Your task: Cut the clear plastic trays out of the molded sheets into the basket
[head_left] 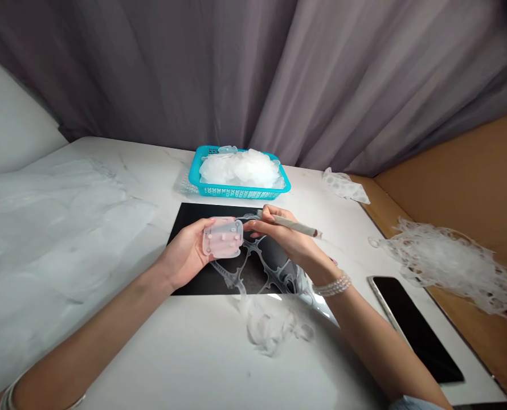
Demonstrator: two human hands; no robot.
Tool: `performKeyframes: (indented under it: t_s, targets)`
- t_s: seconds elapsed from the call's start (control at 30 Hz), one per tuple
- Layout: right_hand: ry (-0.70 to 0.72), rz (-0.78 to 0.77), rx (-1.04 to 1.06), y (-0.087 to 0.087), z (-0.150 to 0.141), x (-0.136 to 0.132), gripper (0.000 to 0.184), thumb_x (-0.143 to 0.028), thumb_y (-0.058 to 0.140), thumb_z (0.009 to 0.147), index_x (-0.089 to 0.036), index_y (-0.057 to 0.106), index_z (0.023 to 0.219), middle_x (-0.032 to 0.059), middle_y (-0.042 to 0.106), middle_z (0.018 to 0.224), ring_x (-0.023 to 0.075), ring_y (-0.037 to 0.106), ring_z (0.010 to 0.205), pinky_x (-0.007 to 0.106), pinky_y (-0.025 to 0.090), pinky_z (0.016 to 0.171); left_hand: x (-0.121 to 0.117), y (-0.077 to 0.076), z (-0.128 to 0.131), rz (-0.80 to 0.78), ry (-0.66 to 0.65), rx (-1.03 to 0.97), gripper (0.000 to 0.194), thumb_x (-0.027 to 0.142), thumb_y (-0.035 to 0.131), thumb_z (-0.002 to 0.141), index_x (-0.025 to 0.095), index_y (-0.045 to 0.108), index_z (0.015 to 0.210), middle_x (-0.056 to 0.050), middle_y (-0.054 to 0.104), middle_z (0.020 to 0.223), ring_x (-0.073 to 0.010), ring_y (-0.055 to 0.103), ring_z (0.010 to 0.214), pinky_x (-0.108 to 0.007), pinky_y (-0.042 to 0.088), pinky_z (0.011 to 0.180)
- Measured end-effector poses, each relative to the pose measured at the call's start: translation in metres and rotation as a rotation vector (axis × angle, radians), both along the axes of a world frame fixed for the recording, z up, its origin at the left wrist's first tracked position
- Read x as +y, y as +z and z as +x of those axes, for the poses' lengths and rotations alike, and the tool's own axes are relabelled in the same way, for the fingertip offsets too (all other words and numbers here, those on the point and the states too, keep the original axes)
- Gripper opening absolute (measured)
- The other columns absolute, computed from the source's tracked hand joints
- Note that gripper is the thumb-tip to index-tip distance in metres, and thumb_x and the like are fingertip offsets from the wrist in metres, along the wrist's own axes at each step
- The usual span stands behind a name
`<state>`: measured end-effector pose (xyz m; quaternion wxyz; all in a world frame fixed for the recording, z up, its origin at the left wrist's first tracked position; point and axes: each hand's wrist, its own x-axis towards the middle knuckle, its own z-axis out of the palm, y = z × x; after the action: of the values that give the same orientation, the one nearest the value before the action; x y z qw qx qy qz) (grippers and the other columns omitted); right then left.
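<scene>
Okay, left hand (185, 254): palm up, grip curled around the pink piece, thumb lying across its near edge.

Pink piece (223, 238): small rounded square of cloudy, rubbery-looking see-through stuff with little raised pegs on top, held above the black sheet.

Right hand (285, 239): grip closed on the stick, pinched between thumb and fingers like a pen, with the fingertips (249, 225) right at the pink piece's edge, seemingly touching it.

Stick (294, 225): slim, tan, slightly rough, dark at the tip, can't tell the material.

Black sheet (189, 228): flat, glossy, lying on the surface (151, 171), which is pale with faint marble veins.

Lattice (264, 253): cloudy, holey plastic-looking webbing draped over the black sheet, trailing into a soft clump (270, 327).

Basket (236, 192): bright blue woven plastic, rectangular, heaped with glassy white scraps (240, 168).

Net (441, 265): frothy white lace-like mass on the right, by the phone (411, 324), which has a black screen.

Film (52, 210): thin, wrinkled, milky sheet spread on the left.

Backdrop: gray pleated curtain (236, 68), plus cardboard (458, 171) on the right.

Wrist: beaded pearl bracelet (334, 285) on the right one.
</scene>
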<state>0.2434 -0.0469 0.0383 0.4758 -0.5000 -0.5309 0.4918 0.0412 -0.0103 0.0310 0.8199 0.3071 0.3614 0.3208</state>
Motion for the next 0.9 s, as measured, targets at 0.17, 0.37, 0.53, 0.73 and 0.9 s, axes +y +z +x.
performKeyframes:
  t_s: [0.17, 0.37, 0.53, 0.73, 0.9]
  targets:
    - [0.025, -0.012, 0.075, 0.002, -0.003, -0.003, 0.041, -0.026, 0.071, 0.079, -0.024, 0.031, 0.069, -0.0047, 0.046, 0.068, 0.0150, 0.058, 0.074, 0.032, 0.048, 0.073, 0.000, 0.000, -0.001, 0.007, -0.016, -0.024, 0.037, 0.028, 0.047, 0.095, 0.007, 0.067, 0.119, -0.018, 0.071, 0.119, -0.0296, 0.071, 0.101, -0.041, 0.057, 0.087]
    - [0.003, -0.025, 0.051, -0.001, -0.011, -0.003, 0.042, -0.025, 0.070, 0.078, -0.023, 0.029, 0.068, -0.0073, 0.042, 0.062, 0.0108, 0.045, 0.061, 0.029, 0.042, 0.062, -0.001, -0.004, 0.000, -0.009, -0.051, -0.041, 0.039, 0.028, 0.045, 0.095, 0.007, 0.067, 0.119, -0.018, 0.071, 0.117, -0.0300, 0.071, 0.101, -0.045, 0.056, 0.090]
    - [-0.110, -0.009, 0.020, 0.000, -0.009, 0.000, 0.044, -0.022, 0.074, 0.073, -0.023, 0.030, 0.064, -0.0071, 0.042, 0.059, 0.0124, 0.052, 0.063, 0.030, 0.045, 0.065, 0.002, -0.005, 0.000, -0.053, -0.051, -0.017, 0.045, 0.031, 0.046, 0.095, 0.003, 0.060, 0.128, -0.023, 0.072, 0.112, -0.0320, 0.072, 0.101, -0.049, 0.053, 0.097]
    - [-0.247, 0.109, -0.086, 0.010, 0.000, 0.001, 0.044, -0.026, 0.073, 0.075, -0.024, 0.030, 0.064, -0.0048, 0.049, 0.059, 0.0135, 0.056, 0.064, 0.030, 0.044, 0.062, 0.006, -0.013, -0.004, -0.105, 0.011, 0.010, 0.055, 0.034, 0.051, 0.094, 0.007, 0.047, 0.141, -0.025, 0.068, 0.120, -0.0326, 0.069, 0.108, -0.048, 0.052, 0.100]
    - [-0.186, 0.220, -0.365, 0.001, -0.022, -0.014, 0.042, -0.027, 0.066, 0.080, -0.024, 0.027, 0.063, -0.0035, 0.047, 0.060, 0.0156, 0.055, 0.068, 0.031, 0.043, 0.062, 0.000, -0.012, -0.001, -0.115, -0.047, -0.088, 0.057, 0.043, 0.057, 0.092, 0.008, 0.051, 0.136, -0.023, 0.066, 0.125, -0.0313, 0.069, 0.108, -0.045, 0.055, 0.098]
